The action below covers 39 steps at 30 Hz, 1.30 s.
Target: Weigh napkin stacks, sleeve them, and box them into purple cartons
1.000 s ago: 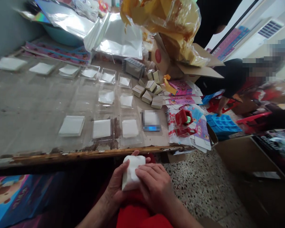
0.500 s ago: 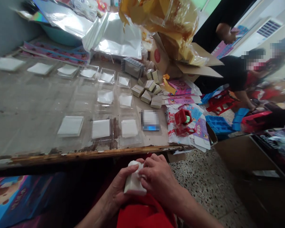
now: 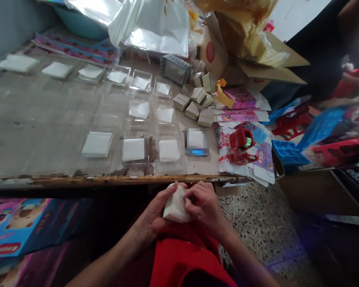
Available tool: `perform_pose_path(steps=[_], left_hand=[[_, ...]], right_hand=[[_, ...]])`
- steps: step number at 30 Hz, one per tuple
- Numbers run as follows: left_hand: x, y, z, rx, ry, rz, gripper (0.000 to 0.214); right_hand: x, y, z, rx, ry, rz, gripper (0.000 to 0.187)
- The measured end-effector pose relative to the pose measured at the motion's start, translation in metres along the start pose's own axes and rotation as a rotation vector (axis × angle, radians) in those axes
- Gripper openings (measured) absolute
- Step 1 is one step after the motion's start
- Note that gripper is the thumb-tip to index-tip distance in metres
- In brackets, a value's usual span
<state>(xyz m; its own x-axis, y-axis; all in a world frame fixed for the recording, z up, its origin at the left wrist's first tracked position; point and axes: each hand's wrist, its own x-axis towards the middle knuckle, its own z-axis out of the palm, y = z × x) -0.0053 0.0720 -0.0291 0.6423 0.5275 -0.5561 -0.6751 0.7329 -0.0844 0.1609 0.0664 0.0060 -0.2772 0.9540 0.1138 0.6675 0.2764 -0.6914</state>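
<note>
Your left hand (image 3: 157,208) is gripping a white block (image 3: 176,208) in the lower middle of the frame. Your right hand (image 3: 206,204) is resting with bent fingers by its right side; I cannot tell if they are pinching it.

Single head-worn camera, facing forward and down across the desk (image 3: 24,147) from close by. Desk's near edge (image 3: 107,180) runs below mid-frame; floor (image 3: 257,215) lower right.
</note>
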Motion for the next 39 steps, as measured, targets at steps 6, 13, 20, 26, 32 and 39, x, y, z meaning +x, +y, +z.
perform_pose_path(steps=[6,13,20,26,32,39], left_hand=[[0.001,0.001,-0.004,0.016,-0.012,-0.055,0.026],[0.001,0.002,-0.005,0.013,-0.067,-0.069,0.037],[-0.006,0.008,-0.003,-0.022,-0.122,-0.092,0.028],[-0.008,0.021,-0.006,-0.065,-0.127,-0.084,0.028],[-0.009,0.022,-0.009,-0.049,-0.148,-0.107,0.027],[-0.01,0.016,-0.004,-0.043,-0.14,-0.105,0.025]], right_hand=[[-0.005,0.004,0.007,0.619,0.204,0.483,0.011],[0.042,0.029,-0.013,0.711,0.563,0.41,0.016],[0.158,0.073,-0.07,-0.633,0.405,-0.161,0.01],[0.195,0.084,-0.063,-0.897,-0.073,-0.316,0.01],[0.188,0.093,-0.066,-0.901,-0.096,-0.307,0.011],[0.18,0.094,-0.081,-0.856,0.037,-0.254,0.009]])
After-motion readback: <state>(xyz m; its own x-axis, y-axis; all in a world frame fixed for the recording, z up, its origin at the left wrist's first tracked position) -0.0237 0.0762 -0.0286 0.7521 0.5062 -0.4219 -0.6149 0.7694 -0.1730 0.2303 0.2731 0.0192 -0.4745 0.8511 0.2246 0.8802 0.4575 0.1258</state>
